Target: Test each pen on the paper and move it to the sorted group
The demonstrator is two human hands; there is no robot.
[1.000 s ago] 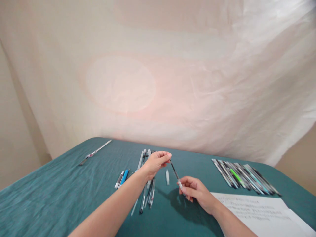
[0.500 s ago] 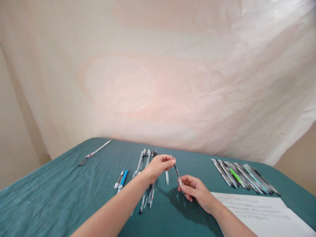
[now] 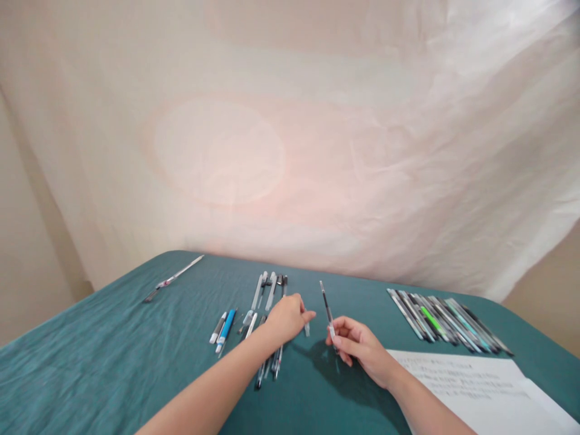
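Note:
My right hand [image 3: 356, 344] pinches a slim clear pen [image 3: 327, 308] near its lower end. The pen stands tilted, its dark refill showing and its tip end pointing up. My left hand [image 3: 287, 317] is low over the table, thumb apart from the curled fingers, at a translucent whitish pen cap [image 3: 307, 330]. The thumb overlaps the cap, which still lies on the cloth; whether they touch is unclear. Under and behind the left wrist lies a loose group of pens [image 3: 272, 293], partly hidden by the forearm.
A blue pen [image 3: 226, 329] and a grey-white pen [image 3: 218, 328] lie left of the group. Farther left is a long thin item [image 3: 174, 279]. At right, a row of pens [image 3: 446, 323] lies side by side above written paper [image 3: 471, 393]. Green cloth [image 3: 113, 350] covers the table.
My left hand has let go of the pen's upper end and moved down and left to the whitish cap. The right hand keeps the pen in nearly the same place.

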